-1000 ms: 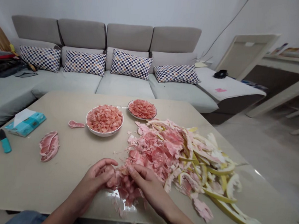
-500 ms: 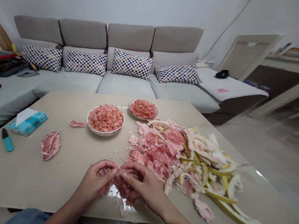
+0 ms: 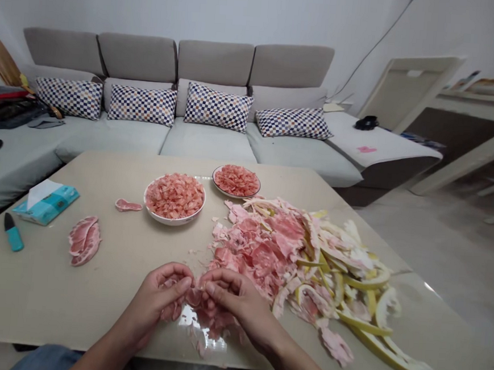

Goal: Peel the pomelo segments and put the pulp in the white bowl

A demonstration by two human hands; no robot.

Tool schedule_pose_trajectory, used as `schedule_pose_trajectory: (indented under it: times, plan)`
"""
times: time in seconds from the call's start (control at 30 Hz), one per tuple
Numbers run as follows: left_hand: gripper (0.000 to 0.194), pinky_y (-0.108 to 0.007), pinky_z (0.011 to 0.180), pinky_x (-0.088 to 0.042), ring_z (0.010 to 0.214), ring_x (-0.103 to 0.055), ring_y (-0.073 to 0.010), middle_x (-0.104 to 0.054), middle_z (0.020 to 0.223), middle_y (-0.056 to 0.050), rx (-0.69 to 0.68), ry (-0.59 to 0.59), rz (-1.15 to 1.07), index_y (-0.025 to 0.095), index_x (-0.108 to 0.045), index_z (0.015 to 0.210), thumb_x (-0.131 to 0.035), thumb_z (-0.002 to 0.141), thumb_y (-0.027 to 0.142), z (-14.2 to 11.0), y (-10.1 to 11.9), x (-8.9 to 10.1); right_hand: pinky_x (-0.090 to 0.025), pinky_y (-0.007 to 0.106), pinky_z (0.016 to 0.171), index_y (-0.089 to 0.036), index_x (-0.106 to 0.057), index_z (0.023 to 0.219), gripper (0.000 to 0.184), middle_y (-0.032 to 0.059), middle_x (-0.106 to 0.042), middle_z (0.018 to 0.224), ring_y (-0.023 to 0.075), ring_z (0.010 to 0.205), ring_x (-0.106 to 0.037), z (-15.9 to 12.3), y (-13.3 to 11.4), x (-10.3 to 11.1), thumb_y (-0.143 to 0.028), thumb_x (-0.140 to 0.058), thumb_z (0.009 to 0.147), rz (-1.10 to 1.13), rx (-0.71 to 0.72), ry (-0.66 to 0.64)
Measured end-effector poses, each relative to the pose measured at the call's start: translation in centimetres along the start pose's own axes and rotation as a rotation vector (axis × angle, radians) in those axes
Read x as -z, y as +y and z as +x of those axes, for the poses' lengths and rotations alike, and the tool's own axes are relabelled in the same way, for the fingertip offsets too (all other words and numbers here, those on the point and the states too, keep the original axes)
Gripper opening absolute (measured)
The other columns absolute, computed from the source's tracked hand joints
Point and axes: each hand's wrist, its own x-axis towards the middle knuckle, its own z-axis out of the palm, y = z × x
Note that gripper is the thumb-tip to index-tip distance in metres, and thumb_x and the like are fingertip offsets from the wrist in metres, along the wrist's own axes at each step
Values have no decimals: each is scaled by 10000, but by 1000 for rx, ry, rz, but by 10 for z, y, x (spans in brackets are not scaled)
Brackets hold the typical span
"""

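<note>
Near the table's front edge, my left hand [image 3: 162,297] and my right hand [image 3: 240,305] are close together, each pinching with thumb and forefinger. Between their fingertips is a small piece of pink pomelo segment [image 3: 194,296], partly hidden by the fingers. Loose pink membrane scraps [image 3: 214,326] lie on the table under my hands. Just beyond my right hand spreads a heap of pink membrane [image 3: 262,254]. Farther left sits an unpeeled pomelo segment chunk [image 3: 84,240].
Beyond my hands stand a bowl of pomelo flesh [image 3: 175,196] and a plate of pomelo flesh [image 3: 236,181]. Yellow-green rind strips [image 3: 367,285] pile on the right. A tissue pack [image 3: 46,203], a teal-handled knife [image 3: 14,236] and a small membrane piece [image 3: 128,205] lie left.
The fingertips have drawn slightly apart, the right hand shifting a little to the right. Bowl, plate and peel heap stay where they were.
</note>
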Motion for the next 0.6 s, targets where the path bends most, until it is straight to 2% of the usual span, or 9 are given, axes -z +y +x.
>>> schedule_pose_trajectory:
  times: [0.07, 0.13, 0.2, 0.23, 0.3, 0.37, 0.43, 0.5, 0.6]
  plan:
    - [255, -169, 404, -284, 435, -387, -49, -501, 582, 45, -15, 13, 26, 158, -620, 873, -680, 774, 385, 2, 3, 2, -484, 206, 487, -153, -612, 907, 362, 2, -639, 689, 101, 550, -581, 4, -2, 3, -466, -698, 747, -30, 49, -2]
    - [276, -169, 392, -286, 418, -391, -54, -497, 568, 48, -75, 76, 149, 150, -620, 889, -657, 783, 402, 9, 11, 5, -502, 225, 534, -153, -627, 908, 327, 8, -648, 706, 109, 577, -599, 14, -10, 9, -450, -668, 776, -166, 166, 49]
    - [293, -178, 376, -291, 396, -404, -67, -507, 552, 44, -207, 188, 352, 143, -623, 900, -618, 800, 419, 24, 27, 9, -508, 235, 557, -152, -650, 908, 291, 24, -662, 733, 120, 604, -613, 33, -23, 16, -427, -621, 816, -403, 349, 151]
    - [299, -189, 379, -318, 400, -426, -79, -532, 569, 31, -320, 257, 490, 139, -627, 906, -591, 814, 422, 34, 36, 12, -512, 244, 562, -153, -662, 908, 283, 36, -672, 757, 131, 620, -622, 44, -32, 19, -418, -587, 840, -551, 455, 216]
    - [280, -208, 405, -357, 420, -442, -93, -569, 608, 18, -421, 330, 566, 152, -637, 923, -588, 811, 405, 57, 56, 19, -522, 273, 599, -160, -671, 916, 264, 52, -684, 802, 149, 650, -633, 71, -50, 24, -393, -563, 857, -638, 550, 274]
    - [233, -241, 500, -429, 514, -512, -124, -623, 704, -11, -516, 388, 637, 169, -654, 912, -601, 800, 367, 81, 73, 26, -517, 298, 670, -179, -685, 926, 213, 62, -682, 877, 162, 711, -628, 101, -63, 24, -349, -583, 848, -700, 635, 326]
    - [158, -297, 673, -481, 706, -586, -180, -656, 806, -34, -605, 401, 718, 191, -686, 862, -642, 762, 305, 100, 83, 32, -497, 313, 743, -195, -704, 921, 158, 68, -664, 924, 177, 789, -617, 128, -70, 22, -289, -624, 822, -770, 712, 359]
    - [116, -354, 838, -458, 894, -583, -226, -658, 890, -44, -675, 390, 790, 215, -711, 829, -663, 723, 220, 113, 85, 39, -481, 311, 765, -200, -713, 907, 129, 63, -653, 901, 183, 811, -608, 149, -69, 20, -233, -648, 800, -840, 762, 359]
    - [183, -397, 926, -411, 968, -558, -242, -637, 932, -46, -726, 374, 841, 235, -727, 837, -637, 713, 137, 120, 79, 48, -468, 306, 759, -208, -697, 931, 170, 51, -645, 893, 179, 788, -594, 168, -60, 19, -156, -655, 774, -932, 806, 341]
